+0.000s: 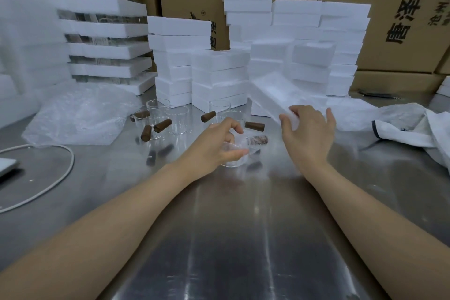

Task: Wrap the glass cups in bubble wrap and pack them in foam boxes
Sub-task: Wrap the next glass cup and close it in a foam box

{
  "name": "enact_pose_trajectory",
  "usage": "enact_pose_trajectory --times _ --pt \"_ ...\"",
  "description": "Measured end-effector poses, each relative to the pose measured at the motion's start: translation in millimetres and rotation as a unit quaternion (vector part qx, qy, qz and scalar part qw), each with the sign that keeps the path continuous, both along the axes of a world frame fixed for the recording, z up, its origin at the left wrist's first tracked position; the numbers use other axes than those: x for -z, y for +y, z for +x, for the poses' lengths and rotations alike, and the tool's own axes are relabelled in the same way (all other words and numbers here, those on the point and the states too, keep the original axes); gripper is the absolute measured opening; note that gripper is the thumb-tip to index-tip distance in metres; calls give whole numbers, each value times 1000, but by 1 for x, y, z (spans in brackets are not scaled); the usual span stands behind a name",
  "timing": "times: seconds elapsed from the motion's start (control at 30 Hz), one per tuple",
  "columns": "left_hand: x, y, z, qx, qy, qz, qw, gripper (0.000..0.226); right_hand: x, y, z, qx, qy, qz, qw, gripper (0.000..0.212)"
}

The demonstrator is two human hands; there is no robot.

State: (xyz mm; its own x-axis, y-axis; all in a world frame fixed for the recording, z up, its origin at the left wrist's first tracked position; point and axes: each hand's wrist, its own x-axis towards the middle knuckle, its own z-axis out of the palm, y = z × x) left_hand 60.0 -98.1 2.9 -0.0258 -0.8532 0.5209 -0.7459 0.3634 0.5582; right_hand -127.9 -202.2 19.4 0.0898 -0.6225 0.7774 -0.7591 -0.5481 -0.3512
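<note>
Glass cups point(168, 118), unwrapped, brown handles: upright in group left of centre on steel worktop point(231, 238); bubble wrap pile point(78, 114) just to their left. Centre: left hand point(216, 147), fingers curled round one wrapped cup point(237, 153) lying on side low at worktop, handle end pointing right; contact with surface cannot be told. Right of centre: right hand point(309, 134) grips near end of tilted foam box point(272, 95). Behind: foam box stacks point(304, 39), cardboard cartons point(389, 19). Far right: crumpled white bag point(414, 126).
</note>
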Motion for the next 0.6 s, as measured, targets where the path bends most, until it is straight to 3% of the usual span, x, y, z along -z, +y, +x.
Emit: enact_pose_trajectory --times 0.07,0.13,0.2,0.3,0.43,0.53,0.6 --pt "-1 2 -3 -22 44 -24 998 29 -5 4 -1 -40 -27 -69 996 23" --pt "-6 7 -5 -70 125 -100 985 31 -8 7 -4 -116 -28 -76 990 22" --pt "-16 14 -4 -112 195 -199 954 29 -8 9 -6 -191 -11 -48 980 20" --pt "-34 24 4 -145 233 -307 911 22 -8 12 -3 -235 -60 -77 967 13" --pt "-48 32 21 -204 211 -358 886 11 -7 18 0 -277 -97 -120 948 15" --pt "-46 33 28 -228 163 -356 891 9 -5 23 3 -342 -66 -140 927 31" --pt "-44 33 30 -241 123 -357 894 20 -4 27 7 -380 -34 -146 913 38"
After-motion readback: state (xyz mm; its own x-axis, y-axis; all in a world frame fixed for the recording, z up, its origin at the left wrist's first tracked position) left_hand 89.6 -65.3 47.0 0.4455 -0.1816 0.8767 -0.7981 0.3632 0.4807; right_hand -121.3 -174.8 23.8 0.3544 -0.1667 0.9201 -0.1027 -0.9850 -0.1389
